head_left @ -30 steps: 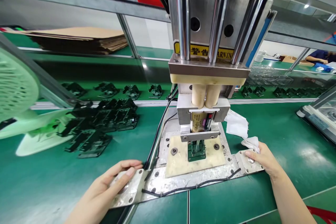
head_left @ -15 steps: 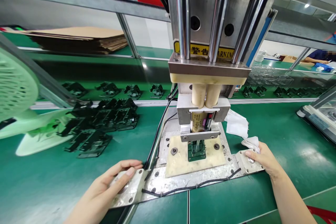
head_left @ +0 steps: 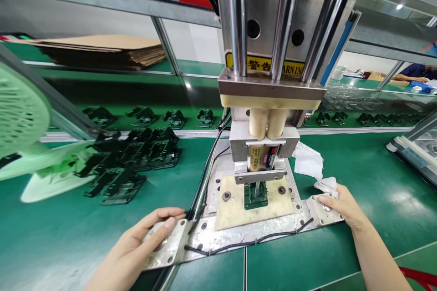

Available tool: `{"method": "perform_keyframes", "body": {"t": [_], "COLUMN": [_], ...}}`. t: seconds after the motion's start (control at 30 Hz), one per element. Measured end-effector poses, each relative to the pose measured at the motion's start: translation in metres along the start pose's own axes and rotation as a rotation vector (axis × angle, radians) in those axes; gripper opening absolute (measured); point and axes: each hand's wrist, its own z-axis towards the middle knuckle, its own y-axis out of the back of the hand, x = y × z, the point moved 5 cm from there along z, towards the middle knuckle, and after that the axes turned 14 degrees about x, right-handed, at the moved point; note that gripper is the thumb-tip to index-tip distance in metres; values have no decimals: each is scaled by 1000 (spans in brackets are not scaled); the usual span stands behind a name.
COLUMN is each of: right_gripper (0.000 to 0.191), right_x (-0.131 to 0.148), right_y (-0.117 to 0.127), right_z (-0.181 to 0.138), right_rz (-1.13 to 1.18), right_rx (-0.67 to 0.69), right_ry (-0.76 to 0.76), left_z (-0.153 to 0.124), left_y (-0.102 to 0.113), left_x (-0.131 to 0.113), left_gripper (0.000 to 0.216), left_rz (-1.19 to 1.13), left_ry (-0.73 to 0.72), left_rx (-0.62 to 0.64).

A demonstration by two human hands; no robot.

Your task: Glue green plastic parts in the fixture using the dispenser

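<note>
A bench press (head_left: 271,87) stands before me, its two cream push rods (head_left: 268,122) down in a metal holder. Gold, printed cylinders (head_left: 261,158) sit in that holder. Below it a green circuit board (head_left: 255,202) lies in a cream fixture plate (head_left: 232,211). My left hand (head_left: 146,236) rests on the metal block at the base's left end, fingers stretched and thumb across the top. At the right end, my right hand (head_left: 343,204) has its thumb on the other block (head_left: 317,213), beside a round metal button. A crumpled white tissue (head_left: 327,185) is in its fingers.
Several dark board assemblies (head_left: 146,150) are grouped at left, near a green fan (head_left: 20,118). More line the back strip. A white paper (head_left: 308,161) lies right of the press. Black cables run along its left side. A person (head_left: 418,75) sits at the far right.
</note>
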Motion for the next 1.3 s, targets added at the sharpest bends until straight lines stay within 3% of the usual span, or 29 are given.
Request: {"method": "perform_keyframes", "body": {"t": [0.5,1.13,1.3], "right_gripper": [64,66,67], "right_x": [1,4,3], "right_y": [-1,0,1], "right_z": [-1,-1,-1], "right_rz": [15,1,-27], "right_rx": [2,-6,-11], "right_ry": [10,-8,2], "left_z": [-2,4,0], "left_y": [-2,2,-4], "left_x": [-6,3,-6], "left_gripper": [57,70,69], "left_rz": [-2,26,95], "left_ry": [2,-16,-49], "left_rx": [-14,-55,-99]}}
